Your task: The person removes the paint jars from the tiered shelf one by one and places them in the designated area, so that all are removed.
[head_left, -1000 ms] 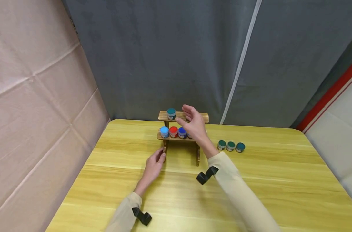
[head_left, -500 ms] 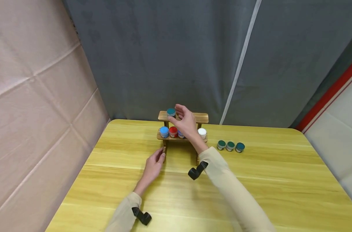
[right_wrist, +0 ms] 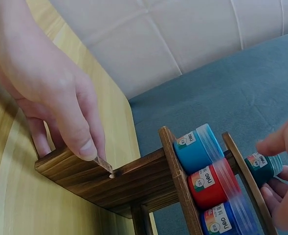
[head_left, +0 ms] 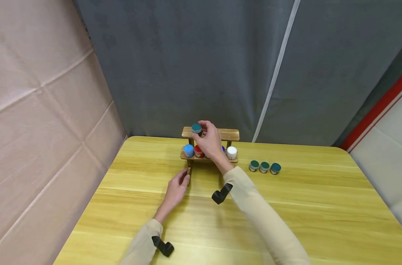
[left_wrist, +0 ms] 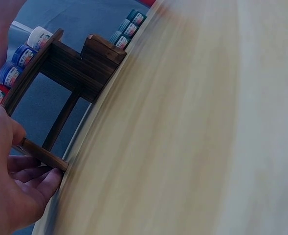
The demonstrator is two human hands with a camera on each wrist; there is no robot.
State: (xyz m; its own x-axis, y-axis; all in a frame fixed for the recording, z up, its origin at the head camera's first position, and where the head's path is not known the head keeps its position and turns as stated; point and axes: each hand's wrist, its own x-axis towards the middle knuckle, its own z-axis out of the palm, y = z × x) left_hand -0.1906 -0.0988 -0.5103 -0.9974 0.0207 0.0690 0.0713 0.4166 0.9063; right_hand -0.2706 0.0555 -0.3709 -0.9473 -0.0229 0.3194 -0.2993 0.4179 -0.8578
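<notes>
A two-tier wooden rack (head_left: 229, 134) stands on the table, and my left hand (head_left: 175, 188) pinches the foot of its left leg. On the upper shelf, toward the left end, sits a teal-lidded paint jar (head_left: 196, 128). My right hand (head_left: 210, 142) holds that jar between thumb and fingers; in the right wrist view the dark green jar (right_wrist: 261, 167) lies between them. Along the lower shelf are a light blue jar (head_left: 188, 150), a red jar (right_wrist: 212, 186), blue jars partly behind my right hand, and a white jar (head_left: 231, 152).
To the right of the rack, three small jars stand in a row on the table: two green-lidded jars, one the outer green jar (head_left: 254, 165), and a teal jar (head_left: 275, 168). A grey curtain (head_left: 194, 66) hangs behind the table (head_left: 307, 198); pale cloth (head_left: 48, 121) covers the left side.
My right hand has moved left along the upper shelf and closed around the teal-lidded jar. The white jar at the lower right has come into sight. My left hand stays on the leg.
</notes>
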